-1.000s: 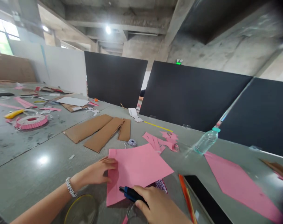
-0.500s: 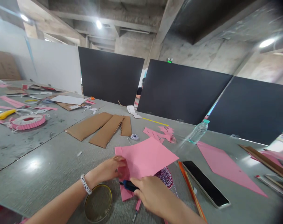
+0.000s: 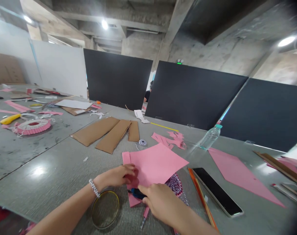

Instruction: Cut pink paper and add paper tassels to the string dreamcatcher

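Sheet, pink, lies on the bench in front of the person, forward of the right hand and to the right of the left hand. Seen from here, it reaches furthest sideways, from its left edge under the left fingers to a pointed corner at the right; how long its sides truly are I cannot tell. The left edge runs roughly toward the person.

The left hand is the nearer to that edge: its fingers rest bent on the sheet, the grip loose and closed on nothing that shows. The right hand's grip is clenched around a blue cutter, held over the sheet's near left part, its tip pointing left toward the edge, just below the left fingers. Whether the tip touches the sheet I cannot tell.

A woven piece shows from beneath the sheet's near right side. The disc lies below the left wrist; the phone lies well to the right.
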`<move>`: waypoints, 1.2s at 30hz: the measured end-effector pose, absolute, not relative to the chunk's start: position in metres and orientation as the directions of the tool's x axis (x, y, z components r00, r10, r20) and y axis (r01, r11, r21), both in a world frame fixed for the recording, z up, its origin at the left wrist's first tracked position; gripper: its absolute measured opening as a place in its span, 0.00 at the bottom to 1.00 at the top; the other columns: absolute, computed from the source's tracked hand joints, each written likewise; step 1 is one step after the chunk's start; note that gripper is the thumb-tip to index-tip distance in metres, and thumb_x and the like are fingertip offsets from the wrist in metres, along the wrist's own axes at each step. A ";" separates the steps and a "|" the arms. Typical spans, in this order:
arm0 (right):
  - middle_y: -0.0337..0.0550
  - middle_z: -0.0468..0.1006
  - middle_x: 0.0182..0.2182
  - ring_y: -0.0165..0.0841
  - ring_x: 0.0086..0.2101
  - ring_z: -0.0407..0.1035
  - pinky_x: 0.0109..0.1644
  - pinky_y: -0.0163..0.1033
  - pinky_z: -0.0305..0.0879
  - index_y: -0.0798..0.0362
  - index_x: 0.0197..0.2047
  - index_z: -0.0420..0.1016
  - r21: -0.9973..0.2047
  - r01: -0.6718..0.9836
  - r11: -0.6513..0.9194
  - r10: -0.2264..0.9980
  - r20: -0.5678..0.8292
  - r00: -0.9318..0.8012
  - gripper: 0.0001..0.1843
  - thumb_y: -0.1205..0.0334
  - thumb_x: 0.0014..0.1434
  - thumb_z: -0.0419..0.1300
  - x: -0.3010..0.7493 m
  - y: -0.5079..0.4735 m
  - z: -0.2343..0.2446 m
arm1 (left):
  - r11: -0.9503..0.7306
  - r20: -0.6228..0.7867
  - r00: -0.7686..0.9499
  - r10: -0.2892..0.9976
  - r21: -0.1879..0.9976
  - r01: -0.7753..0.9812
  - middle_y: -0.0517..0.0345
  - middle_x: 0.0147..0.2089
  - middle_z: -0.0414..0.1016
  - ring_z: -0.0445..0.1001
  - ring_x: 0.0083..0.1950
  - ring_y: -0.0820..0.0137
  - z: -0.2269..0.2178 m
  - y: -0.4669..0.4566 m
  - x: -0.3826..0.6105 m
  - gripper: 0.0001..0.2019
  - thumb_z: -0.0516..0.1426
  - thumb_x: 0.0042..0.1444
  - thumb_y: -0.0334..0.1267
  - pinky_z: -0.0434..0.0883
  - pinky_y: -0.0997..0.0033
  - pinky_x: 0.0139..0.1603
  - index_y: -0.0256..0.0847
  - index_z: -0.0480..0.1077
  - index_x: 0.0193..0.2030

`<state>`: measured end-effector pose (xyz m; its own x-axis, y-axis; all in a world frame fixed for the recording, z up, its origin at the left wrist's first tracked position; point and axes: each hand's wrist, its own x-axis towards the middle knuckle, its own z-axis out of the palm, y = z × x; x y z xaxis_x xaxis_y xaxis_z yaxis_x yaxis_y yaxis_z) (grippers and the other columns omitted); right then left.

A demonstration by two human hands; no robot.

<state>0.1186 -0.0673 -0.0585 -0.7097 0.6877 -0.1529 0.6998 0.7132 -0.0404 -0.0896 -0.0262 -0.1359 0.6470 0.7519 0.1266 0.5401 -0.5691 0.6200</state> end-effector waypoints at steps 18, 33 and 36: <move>0.43 0.79 0.29 0.40 0.30 0.74 0.23 0.33 0.52 0.50 0.38 0.70 0.001 0.700 0.714 0.689 -0.177 -0.703 0.08 0.66 0.53 0.57 0.119 -0.066 -0.061 | -0.557 0.133 0.651 0.747 0.660 0.505 0.52 0.60 0.58 0.54 0.62 0.63 -0.140 -0.026 -0.091 0.22 0.59 0.48 0.29 0.53 0.64 0.61 0.43 0.64 0.51; 0.47 0.79 0.30 0.40 0.32 0.74 0.26 0.33 0.55 0.53 0.43 0.70 -0.041 0.779 0.625 0.748 -0.253 -0.613 0.13 0.71 0.53 0.53 0.122 -0.083 -0.052 | -0.558 0.151 0.640 0.753 0.663 0.500 0.51 0.58 0.59 0.55 0.61 0.61 -0.135 -0.030 -0.087 0.20 0.59 0.46 0.27 0.55 0.63 0.60 0.41 0.65 0.48; 0.49 0.79 0.31 0.41 0.33 0.74 0.27 0.34 0.57 0.53 0.44 0.70 -0.033 0.795 0.606 0.764 -0.253 -0.593 0.14 0.71 0.54 0.54 0.123 -0.086 -0.054 | -0.574 0.168 0.649 0.742 0.660 0.485 0.52 0.57 0.60 0.56 0.60 0.62 -0.134 -0.030 -0.086 0.20 0.57 0.46 0.25 0.55 0.64 0.59 0.41 0.65 0.47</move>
